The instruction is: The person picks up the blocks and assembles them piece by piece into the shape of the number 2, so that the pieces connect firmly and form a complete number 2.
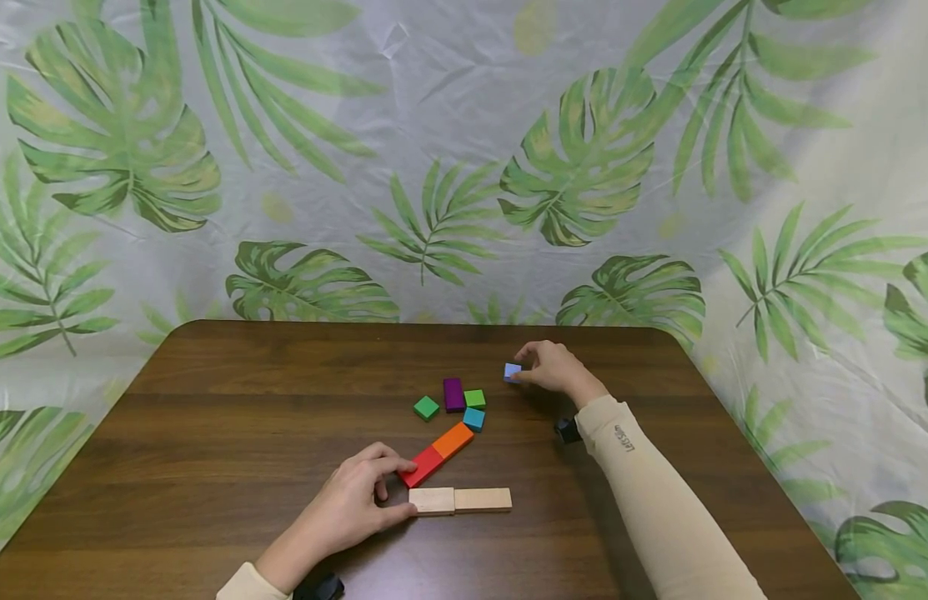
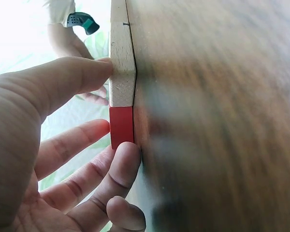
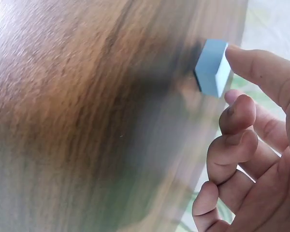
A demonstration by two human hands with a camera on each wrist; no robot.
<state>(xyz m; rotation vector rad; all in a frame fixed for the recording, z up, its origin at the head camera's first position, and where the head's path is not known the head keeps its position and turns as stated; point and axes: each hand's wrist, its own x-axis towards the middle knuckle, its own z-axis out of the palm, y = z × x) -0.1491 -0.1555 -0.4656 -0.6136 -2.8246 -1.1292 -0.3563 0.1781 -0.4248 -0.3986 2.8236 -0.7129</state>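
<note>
In the head view my left hand (image 1: pixel 354 496) spreads around the near ends of two block rows. Its thumb touches a plain wooden block (image 1: pixel 431 501), and a fingertip rests on a red block (image 1: pixel 421 467). Close up in the left wrist view, fingers touch the red block (image 2: pixel 121 126) at its side and end. My right hand (image 1: pixel 557 369) is at a small light-blue block (image 1: pixel 512 372) on the table. In the right wrist view the thumb touches this block (image 3: pixel 213 67); the index fingertip is just beside it, not closed round it.
An orange block (image 1: pixel 453 439) continues from the red one. Beyond lie a blue block (image 1: pixel 474 418), a light-green block (image 1: pixel 474 398), a purple block (image 1: pixel 453 395) and a green block (image 1: pixel 426 407). A second wooden block (image 1: pixel 483 499) adjoins the first on the brown table (image 1: pixel 208 467).
</note>
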